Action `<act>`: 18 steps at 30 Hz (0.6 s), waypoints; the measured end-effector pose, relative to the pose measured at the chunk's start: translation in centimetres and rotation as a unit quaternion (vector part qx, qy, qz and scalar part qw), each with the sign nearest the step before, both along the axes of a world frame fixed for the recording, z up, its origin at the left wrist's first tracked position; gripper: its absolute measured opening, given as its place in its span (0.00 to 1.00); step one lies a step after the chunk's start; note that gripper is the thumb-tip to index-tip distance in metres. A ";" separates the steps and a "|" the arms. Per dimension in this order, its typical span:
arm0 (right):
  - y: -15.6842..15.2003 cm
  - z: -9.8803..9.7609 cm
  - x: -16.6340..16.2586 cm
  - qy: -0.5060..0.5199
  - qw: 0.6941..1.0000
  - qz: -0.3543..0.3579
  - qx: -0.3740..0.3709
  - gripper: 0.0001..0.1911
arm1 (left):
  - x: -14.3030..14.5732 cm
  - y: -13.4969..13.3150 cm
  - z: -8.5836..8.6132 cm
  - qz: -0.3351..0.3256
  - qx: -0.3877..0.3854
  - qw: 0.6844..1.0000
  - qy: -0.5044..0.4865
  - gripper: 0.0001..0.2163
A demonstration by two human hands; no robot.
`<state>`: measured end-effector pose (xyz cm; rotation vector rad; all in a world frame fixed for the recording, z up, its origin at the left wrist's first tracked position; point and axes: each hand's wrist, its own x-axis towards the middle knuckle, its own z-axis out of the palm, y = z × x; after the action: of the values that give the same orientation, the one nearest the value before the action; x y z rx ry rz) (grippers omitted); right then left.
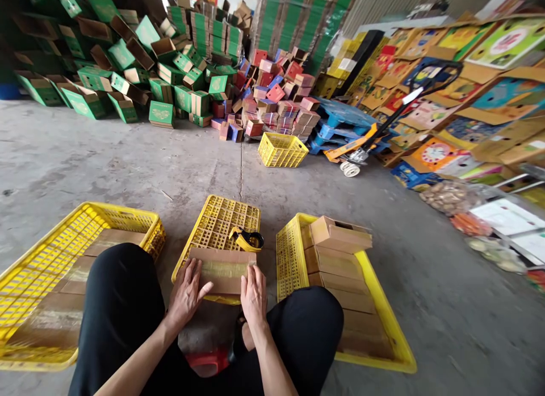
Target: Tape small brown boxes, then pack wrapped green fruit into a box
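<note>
A brown cardboard box (pixel 225 283) with a strip of clear yellowish tape along its top lies on an upturned yellow crate (pixel 219 214) between my knees. My left hand (pixel 187 291) grips its left end, fingers over the top and thumb spread toward the near side. At the right end, my right hand (pixel 254 291) has its fingers bent over the edge and its thumb against the near side. Just behind the box, a yellow-and-black tape dispenser (pixel 246 239) rests on the crate. The undersides of the fingers are hidden.
Yellow crates holding cardboard boxes flank me, one on the left (pixel 91 211) and one on the right (pixel 402 350). Ahead are another yellow crate (pixel 283 151), a pallet jack (pixel 366 138), blue pallets (pixel 340 115) and heaped green boxes (pixel 162 113). Colourful cartons (pixel 443 152) line the right.
</note>
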<state>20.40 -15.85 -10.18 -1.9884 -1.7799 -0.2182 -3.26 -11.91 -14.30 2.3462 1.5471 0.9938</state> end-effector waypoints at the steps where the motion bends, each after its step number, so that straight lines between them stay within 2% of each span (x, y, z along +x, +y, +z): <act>1: 0.2 0.1 -0.1 0.003 1.000 -0.006 -0.002 0.26 | 0.1 0.0 0.0 0.003 0.010 1.000 0.006 0.32; 5: 1.0 0.3 -0.1 -0.006 0.999 -0.032 -0.015 0.26 | 0.5 0.1 0.5 0.013 0.035 0.999 0.021 0.32; 9: 1.4 0.2 0.0 -0.026 0.999 -0.031 -0.026 0.25 | 1.6 0.2 1.3 -0.032 0.034 0.998 0.037 0.30; 14: 1.1 0.2 0.5 -0.004 0.999 -0.005 -0.046 0.24 | 6.1 0.4 2.4 -0.112 0.010 0.992 0.048 0.20; 18: 0.6 0.0 1.1 0.018 0.998 0.025 -0.058 0.25 | 9.4 1.0 2.9 -0.162 -0.002 0.987 0.024 0.20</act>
<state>21.55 -15.29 -10.19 -2.0107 -1.8534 -0.0640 6.16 -10.92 -11.40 2.5264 1.1271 0.8614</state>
